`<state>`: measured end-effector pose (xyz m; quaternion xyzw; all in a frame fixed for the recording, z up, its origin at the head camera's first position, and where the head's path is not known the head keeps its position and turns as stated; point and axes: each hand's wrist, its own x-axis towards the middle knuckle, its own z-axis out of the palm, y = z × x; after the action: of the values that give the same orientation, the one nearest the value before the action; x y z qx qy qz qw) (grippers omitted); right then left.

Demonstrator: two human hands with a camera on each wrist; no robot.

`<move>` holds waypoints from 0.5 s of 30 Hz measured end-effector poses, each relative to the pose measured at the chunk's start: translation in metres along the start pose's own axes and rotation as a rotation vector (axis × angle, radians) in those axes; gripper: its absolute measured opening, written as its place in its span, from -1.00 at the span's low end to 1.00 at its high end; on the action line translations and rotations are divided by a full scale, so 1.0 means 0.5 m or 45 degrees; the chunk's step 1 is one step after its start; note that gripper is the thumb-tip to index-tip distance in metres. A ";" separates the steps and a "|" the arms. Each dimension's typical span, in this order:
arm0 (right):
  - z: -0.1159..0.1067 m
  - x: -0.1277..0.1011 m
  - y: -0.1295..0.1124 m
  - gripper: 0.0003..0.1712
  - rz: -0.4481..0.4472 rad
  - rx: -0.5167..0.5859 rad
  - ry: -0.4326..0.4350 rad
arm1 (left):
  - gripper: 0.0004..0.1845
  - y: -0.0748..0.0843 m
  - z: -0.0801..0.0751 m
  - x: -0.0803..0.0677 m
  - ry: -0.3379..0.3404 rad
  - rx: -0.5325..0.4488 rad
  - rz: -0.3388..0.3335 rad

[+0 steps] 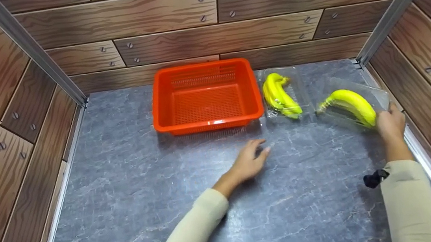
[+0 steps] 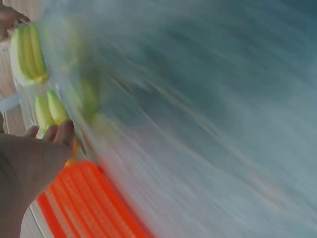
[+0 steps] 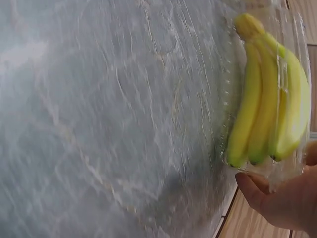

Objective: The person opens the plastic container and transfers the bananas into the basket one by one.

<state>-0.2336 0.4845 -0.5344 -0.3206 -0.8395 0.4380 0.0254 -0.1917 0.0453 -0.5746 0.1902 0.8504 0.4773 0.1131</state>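
Note:
My right hand (image 1: 391, 123) grips one end of a clear plastic box (image 1: 378, 95) with a bunch of bananas (image 1: 350, 104) inside, near the right wall. In the right wrist view the thumb and fingers hold the box's end, and several bananas (image 3: 260, 99) show through the plastic. My left hand (image 1: 249, 160) hovers in front of the red basket, fingers loosely bent and holding nothing. A second clear box (image 1: 295, 85) with bananas (image 1: 278, 95) stands right of the basket, beyond the left hand. The left wrist view is mostly blurred.
The red perforated basket (image 1: 209, 125), with nothing visible inside, stands near the back wall. Wood-patterned panels (image 1: 168, 46) and metal posts enclose the grey marbled table (image 1: 127, 192). A small black object (image 1: 375, 179) is at the right sleeve.

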 end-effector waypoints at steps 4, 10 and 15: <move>-0.018 0.001 0.012 -0.16 -0.075 -0.071 -0.064 | -0.42 0.044 0.040 0.032 -0.080 -0.069 -0.054; -0.041 -0.011 0.025 -0.16 -0.145 -0.126 -0.174 | -0.41 0.105 0.092 0.079 -0.176 -0.154 -0.135; -0.052 -0.024 0.032 -0.17 -0.137 -0.169 -0.207 | -0.34 0.143 0.129 0.113 -0.256 -0.235 -0.192</move>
<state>-0.2071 0.5030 -0.5276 -0.2395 -0.8820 0.4039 -0.0406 -0.2033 0.1530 -0.5477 0.1614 0.7992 0.5221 0.2502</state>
